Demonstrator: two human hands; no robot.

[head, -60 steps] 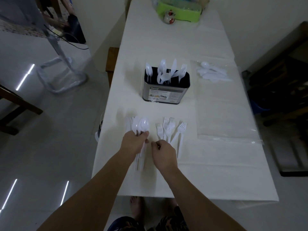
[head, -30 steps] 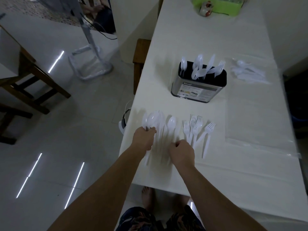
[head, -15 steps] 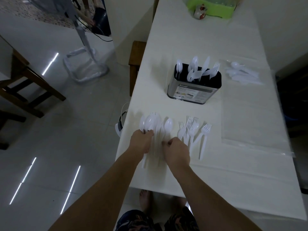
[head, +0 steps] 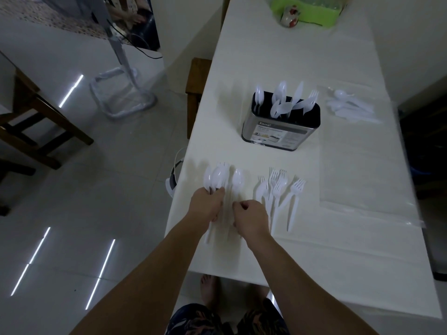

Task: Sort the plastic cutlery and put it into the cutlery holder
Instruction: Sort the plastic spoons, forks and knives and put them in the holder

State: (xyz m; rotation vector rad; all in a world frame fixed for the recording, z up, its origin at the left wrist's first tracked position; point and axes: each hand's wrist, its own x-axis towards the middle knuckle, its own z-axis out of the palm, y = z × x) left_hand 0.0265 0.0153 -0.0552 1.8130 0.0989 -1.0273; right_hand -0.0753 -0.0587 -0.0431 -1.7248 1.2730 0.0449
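Note:
My left hand [head: 207, 204] grips a bunch of white plastic spoons [head: 217, 177] by their handles near the table's left edge. One more white spoon [head: 237, 178] lies on the cloth just to the right, and my right hand [head: 251, 219] is curled over its handle. A pile of white plastic forks [head: 278, 189] lies right of my hands. Farther back stands the black and steel cutlery holder [head: 280, 131], with several white spoons, a knife and a fork sticking up from it.
More white cutlery [head: 350, 108] rests on a clear plastic bag [head: 362, 180] at the right. A green tray [head: 307, 10] and a small jar [head: 290, 16] sit at the far end. A wooden stool [head: 196, 85] stands left of the white table [head: 314, 262].
Both hands stay at the spoon pile; my right hand has shifted a little toward the left hand along the lone spoon's handle. The camera view has moved slightly.

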